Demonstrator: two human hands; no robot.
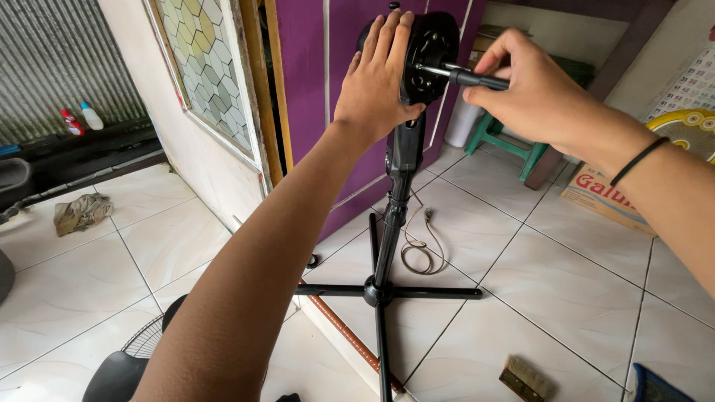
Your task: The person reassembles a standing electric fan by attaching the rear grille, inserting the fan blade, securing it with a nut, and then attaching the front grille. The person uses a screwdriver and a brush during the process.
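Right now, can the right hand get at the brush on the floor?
Probably not as things stand: the right hand is up at the fan motor holding a screwdriver, and the brush lies far below on the tiles, though nothing blocks it.

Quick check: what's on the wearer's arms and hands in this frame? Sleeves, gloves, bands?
Both arms are bare up to the edge of the picture: no sleeves in view, no gloves. The left hand carries no ring, watch or band that shows. The right hand has one thin black band round the wrist, plain and narrow like a hair tie or cord. No rings or markings visible on either.
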